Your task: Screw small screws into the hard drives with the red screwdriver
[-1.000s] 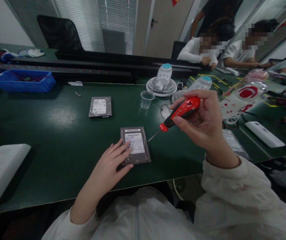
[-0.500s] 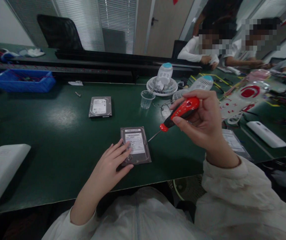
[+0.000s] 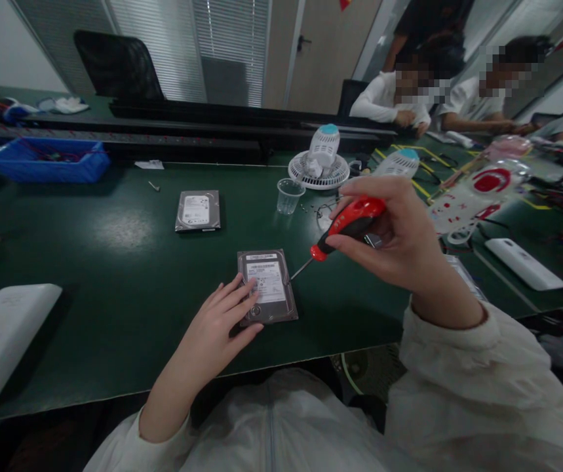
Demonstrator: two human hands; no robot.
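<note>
A hard drive [image 3: 274, 309] with a white label lies flat on the green table before me. My left hand [image 3: 225, 313] rests on its left side, fingers stretched out over the label and casing. In my right hand [image 3: 394, 236] is a red and black screwdriver [image 3: 352, 223], held by the handle and slanting down to the left. Its tip meets the drive's right edge; which screw it sits on is too small to tell. A second hard drive [image 3: 197, 211] lies farther back, to the left, untouched.
A clear plastic cup [image 3: 288, 198] and a white fan [image 3: 321, 164] stand behind the drive. On the left are a white power bank [image 3: 8, 341] and a blue bin [image 3: 50, 164]. A bottle [image 3: 478, 190] and a white device [image 3: 524, 263] occupy the right. People sit at the back right.
My right hand has turned the screwdriver handle a little and its grip has shifted, the handle dipping slightly left. My left hand and the drive have stayed put.
</note>
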